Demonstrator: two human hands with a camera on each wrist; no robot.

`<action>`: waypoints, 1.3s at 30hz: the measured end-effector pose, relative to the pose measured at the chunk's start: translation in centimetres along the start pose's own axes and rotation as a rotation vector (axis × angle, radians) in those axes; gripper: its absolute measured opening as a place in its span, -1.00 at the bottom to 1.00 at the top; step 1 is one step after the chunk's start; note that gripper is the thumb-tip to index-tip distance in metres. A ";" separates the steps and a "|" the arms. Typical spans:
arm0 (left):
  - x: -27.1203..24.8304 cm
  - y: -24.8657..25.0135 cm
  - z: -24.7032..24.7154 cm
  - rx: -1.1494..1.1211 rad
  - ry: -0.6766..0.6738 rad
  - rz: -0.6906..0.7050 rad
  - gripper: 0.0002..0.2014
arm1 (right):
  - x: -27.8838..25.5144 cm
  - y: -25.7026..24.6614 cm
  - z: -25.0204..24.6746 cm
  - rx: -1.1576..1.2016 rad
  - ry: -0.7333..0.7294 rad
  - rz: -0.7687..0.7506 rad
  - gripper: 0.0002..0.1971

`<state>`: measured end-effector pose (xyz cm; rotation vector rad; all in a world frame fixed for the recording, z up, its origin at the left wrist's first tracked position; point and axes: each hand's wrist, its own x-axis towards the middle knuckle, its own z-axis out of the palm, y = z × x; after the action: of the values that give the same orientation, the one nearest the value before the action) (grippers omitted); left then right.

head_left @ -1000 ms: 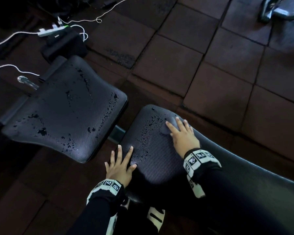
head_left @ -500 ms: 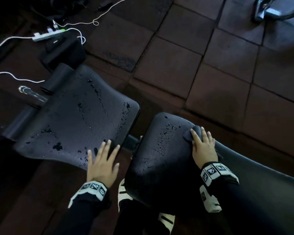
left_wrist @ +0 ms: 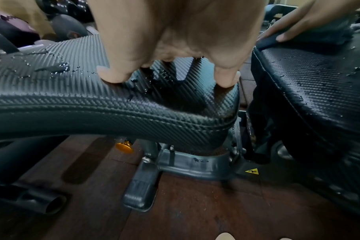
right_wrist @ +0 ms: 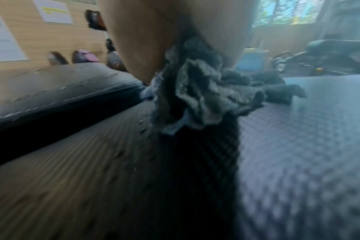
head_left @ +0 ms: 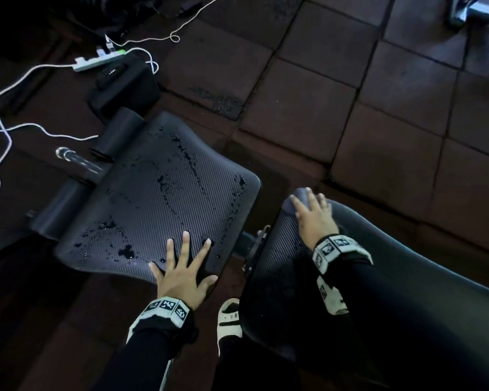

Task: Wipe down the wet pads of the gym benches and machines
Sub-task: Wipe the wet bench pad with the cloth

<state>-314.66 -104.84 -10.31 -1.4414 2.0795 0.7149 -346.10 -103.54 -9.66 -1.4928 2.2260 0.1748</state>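
Observation:
Two black textured bench pads lie side by side. The seat pad (head_left: 158, 198) on the left carries many water drops and small puddles. My left hand (head_left: 184, 258) rests flat on its near right corner with fingers spread, as the left wrist view also shows of the left hand (left_wrist: 170, 48) and the seat pad (left_wrist: 51, 91). The back pad (head_left: 277, 266) is on the right with a few drops near its end. My right hand (head_left: 314, 215) presses a dark grey cloth (head_left: 299, 197) onto that pad's far end with straight fingers. The cloth (right_wrist: 199, 100) is bunched under the palm.
A white power strip (head_left: 99, 59) with loose white cables lies on the floor beyond the seat pad, beside a black box (head_left: 124, 83). A foam roller (head_left: 116, 134) and a chrome bar (head_left: 76, 162) sit at the seat's far end. My shoe (head_left: 229, 320) stands between the pads. A yellow knob (left_wrist: 124, 147) is under the seat.
My left hand left the back pad's near edge and now lies flat on the wet seat pad. My right hand slid the cloth toward the back pad's far right end.

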 end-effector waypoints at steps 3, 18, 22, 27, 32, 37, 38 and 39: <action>-0.2 -0.1 0.0 0.004 0.002 -0.001 -0.26 | -1.6 -1.7 1.8 -0.079 -0.097 -0.206 -0.40; -0.4 0.3 0.0 -0.035 0.003 -0.020 -0.24 | -2.2 5.9 -0.9 0.018 0.016 0.001 -0.49; -0.5 0.3 0.0 -0.045 0.009 -0.023 -0.24 | -0.4 1.4 0.1 -0.034 -0.020 -0.064 -0.47; -0.5 0.4 -0.1 -0.043 0.002 -0.029 -0.24 | -4.1 -0.1 2.5 -0.091 -0.107 -0.345 -0.36; -0.5 0.4 0.0 -0.053 0.009 -0.028 -0.24 | -9.0 4.8 2.0 -0.175 -0.143 -0.377 -0.35; -0.5 0.4 0.1 -0.055 0.024 -0.029 -0.23 | -6.5 9.0 -0.1 0.024 -0.019 -0.094 -0.38; -0.5 0.4 0.1 -0.057 0.026 -0.028 -0.23 | -5.4 8.8 -0.5 0.035 -0.013 -0.058 -0.43; -0.5 0.5 0.1 -0.056 0.026 -0.029 -0.23 | -4.2 8.2 -0.8 0.039 -0.011 -0.031 -0.46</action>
<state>-314.94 -104.33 -10.01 -1.5158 2.0695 0.7522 -352.43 -96.90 -8.31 -1.5009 2.1843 0.1280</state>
